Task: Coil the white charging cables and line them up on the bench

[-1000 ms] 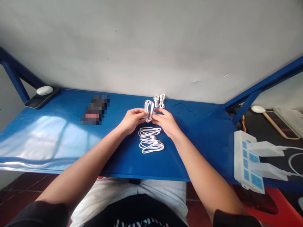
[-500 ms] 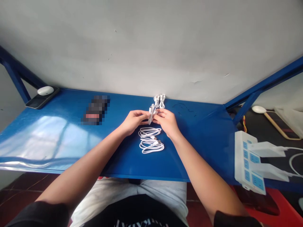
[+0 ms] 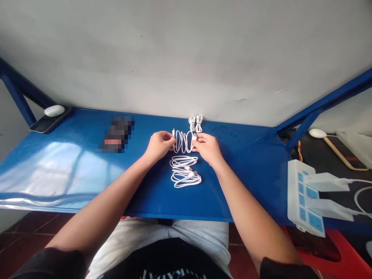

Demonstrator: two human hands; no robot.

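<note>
A white USB cable (image 3: 183,142) stretches in loose loops between my two hands, just above the blue table. My left hand (image 3: 160,146) pinches one end, and a small plug points up from its fingertips. The other end, with a wider USB plug, is pinched in my right hand (image 3: 207,147). Closer to me, two more white cables lie loosely coiled on the table, an upper coil (image 3: 183,161) and a lower coil (image 3: 186,179). Beyond my hands are two white cable bundles, the left bundle (image 3: 192,123) and the right bundle (image 3: 198,123), each tied with a dark band.
Thin dark ties (image 3: 228,131) are scattered right of the bundles. A pixelated dark object (image 3: 118,133) lies at left. A phone (image 3: 50,120) bears a white rounded case (image 3: 54,111). A white power strip (image 3: 305,197) with chargers stands at the right edge. A grey wall (image 3: 186,69) rises behind.
My hands have moved apart. The cable that was bunched tightly between them is now spread into open loops, with a plug showing at each hand.
</note>
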